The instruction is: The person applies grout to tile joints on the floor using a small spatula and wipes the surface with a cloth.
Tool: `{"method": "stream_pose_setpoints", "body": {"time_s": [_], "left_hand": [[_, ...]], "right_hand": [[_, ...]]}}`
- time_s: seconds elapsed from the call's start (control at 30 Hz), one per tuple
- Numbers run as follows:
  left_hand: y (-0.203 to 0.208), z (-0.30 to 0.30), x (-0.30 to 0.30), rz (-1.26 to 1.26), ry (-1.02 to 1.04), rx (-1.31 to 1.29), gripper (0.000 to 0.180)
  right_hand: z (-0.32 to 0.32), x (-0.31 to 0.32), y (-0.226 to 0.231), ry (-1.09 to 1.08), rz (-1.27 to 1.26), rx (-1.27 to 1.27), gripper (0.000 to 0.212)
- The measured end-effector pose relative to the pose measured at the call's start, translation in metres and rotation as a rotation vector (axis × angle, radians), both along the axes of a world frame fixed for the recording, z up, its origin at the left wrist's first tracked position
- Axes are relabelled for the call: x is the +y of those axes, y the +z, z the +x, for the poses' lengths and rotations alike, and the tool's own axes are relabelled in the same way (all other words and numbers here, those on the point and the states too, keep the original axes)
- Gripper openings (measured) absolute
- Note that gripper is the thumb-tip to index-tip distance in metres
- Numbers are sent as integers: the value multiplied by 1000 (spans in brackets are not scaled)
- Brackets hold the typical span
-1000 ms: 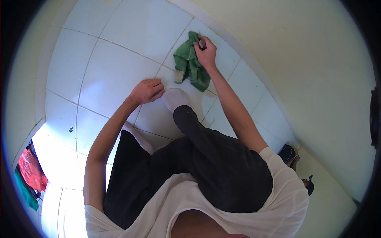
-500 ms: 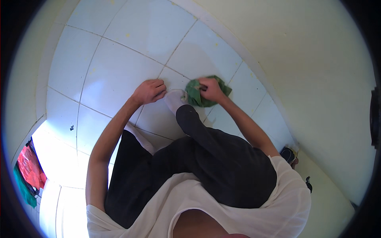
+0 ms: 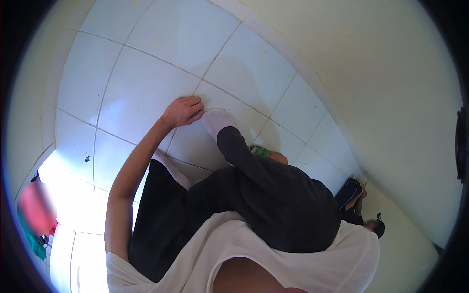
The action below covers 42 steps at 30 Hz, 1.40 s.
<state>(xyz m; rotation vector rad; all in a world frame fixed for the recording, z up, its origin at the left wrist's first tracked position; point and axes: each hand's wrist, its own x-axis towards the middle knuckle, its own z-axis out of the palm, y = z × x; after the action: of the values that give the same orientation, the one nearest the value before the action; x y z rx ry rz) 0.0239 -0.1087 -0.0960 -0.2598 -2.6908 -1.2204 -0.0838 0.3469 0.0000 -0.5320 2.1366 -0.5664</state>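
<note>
My left hand (image 3: 184,111) is closed, its fingers curled under against the pale tiled floor (image 3: 146,73), beside the toes of my white-socked foot (image 3: 217,122). No object shows in it, though the palm side is hidden. Most of my right hand (image 3: 279,157) is covered by my dark-trousered leg (image 3: 293,210); only a part of its back shows past the leg. A bit of green cloth (image 3: 260,150) sticks out at that hand, low on the tiles. The fingers on the cloth are out of sight.
A pale wall (image 3: 386,97) curves along the far and right side. At the right, near the wall's base, is another person in dark clothes (image 3: 351,193). Red and green items (image 3: 36,207) sit at the far left by a bright opening. A small dark scrap (image 3: 87,159) lies on the tiles.
My right hand has drawn the green cloth back from beyond my foot toward my body, partly behind my leg. My left hand stays in place. More of the other person shows at the right.
</note>
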Motion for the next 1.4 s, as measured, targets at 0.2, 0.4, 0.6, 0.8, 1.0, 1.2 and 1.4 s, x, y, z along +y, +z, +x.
{"method": "stream_pose_setpoints", "body": {"time_s": [0.2, 0.4, 0.6, 0.8, 1.0, 1.2, 1.4], "left_hand": [[1, -2, 1, 4, -2, -2, 15], [4, -1, 1, -21, -12, -38, 16], [4, -1, 3, -33, 2, -28, 15], [2, -3, 4, -28, -6, -43, 15], [2, -1, 3, -37, -2, -46, 16], [4, 0, 3, -27, 4, -43, 14], [4, -1, 3, -28, 0, -29, 14]], "right_hand": [[-14, 59, -12, -69, 17, 151, 30], [-69, 36, -46, -348, -178, 95, 28], [-77, -51, -49, -856, -353, -148, 36], [-81, -49, -71, -665, -218, 82, 40], [-60, -61, -61, -724, -152, -102, 35], [-38, -85, -50, -852, -109, -276, 35], [-10, -83, -86, -879, -278, -46, 41]]}}
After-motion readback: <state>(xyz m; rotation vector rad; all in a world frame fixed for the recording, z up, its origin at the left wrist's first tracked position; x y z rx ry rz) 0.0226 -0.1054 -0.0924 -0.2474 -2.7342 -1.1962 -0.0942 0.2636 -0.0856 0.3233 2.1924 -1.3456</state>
